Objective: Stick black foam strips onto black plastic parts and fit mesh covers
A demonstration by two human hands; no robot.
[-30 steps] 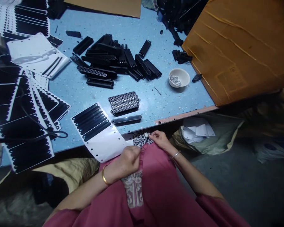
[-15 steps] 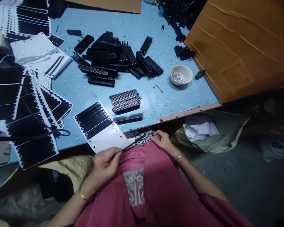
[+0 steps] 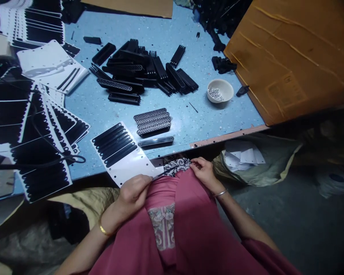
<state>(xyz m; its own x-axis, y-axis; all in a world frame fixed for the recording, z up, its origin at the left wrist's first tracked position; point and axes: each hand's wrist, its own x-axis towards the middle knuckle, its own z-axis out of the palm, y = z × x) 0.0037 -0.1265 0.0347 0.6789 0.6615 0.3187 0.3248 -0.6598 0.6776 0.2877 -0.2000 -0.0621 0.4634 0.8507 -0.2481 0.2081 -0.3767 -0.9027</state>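
Nearest the camera, over a lap draped in pink cloth [image 3: 189,229], the left hand [image 3: 133,193] was closed in a pinch on the near end of a thin, dark, narrow strip [image 3: 166,173]. The strip's long axis ran from that grip up and to the right, toward the right hand [image 3: 205,172], whose fingertips were pinched together at the strip's far end, by a patch of black-and-white patterned fabric [image 3: 177,165]; whether they actually gripped the strip was too small to tell. Both hands were equally close to it, one at each end, just below the edge of the surface.

Just beyond the left hand, a white backing sheet carrying a row of long black strips [image 3: 120,151] overhung the speckled blue surface [image 3: 189,126]. Beside it lay a grey flat bar with rounded ends [image 3: 155,141], and behind that a small stack of perforated mesh bars [image 3: 153,121]. To the left, more white sheets of black strips [image 3: 37,133] fanned out. Farther back sat a heap of black comb-like plastic parts [image 3: 143,74] and a small white bowl of shiny metal bits [image 3: 220,91]. A large brown cardboard box [image 3: 292,57] stood at the right; below the edge, a bag held white paper scraps [image 3: 243,156].
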